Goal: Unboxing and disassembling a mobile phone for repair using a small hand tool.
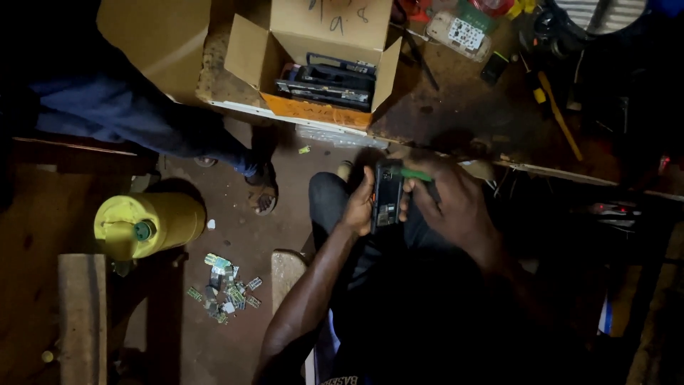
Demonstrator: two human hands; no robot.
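Observation:
My left hand [358, 207] grips a small black phone [388, 196] with its back cover off, held upright over my lap. My right hand [452, 203] holds a green-handled tool [415, 174] whose tip rests at the top of the phone. Both hands meet around the device, just below the edge of a worn wooden workbench [456, 107].
An open cardboard box [313, 53] of black devices sits on the bench, with circuit boards [463, 32] and tools further right. Another person's leg and sandalled foot [260, 189] stand on the dirt floor to the left. A yellow jerrycan [146, 224] and scattered small boards [228, 289] lie nearby.

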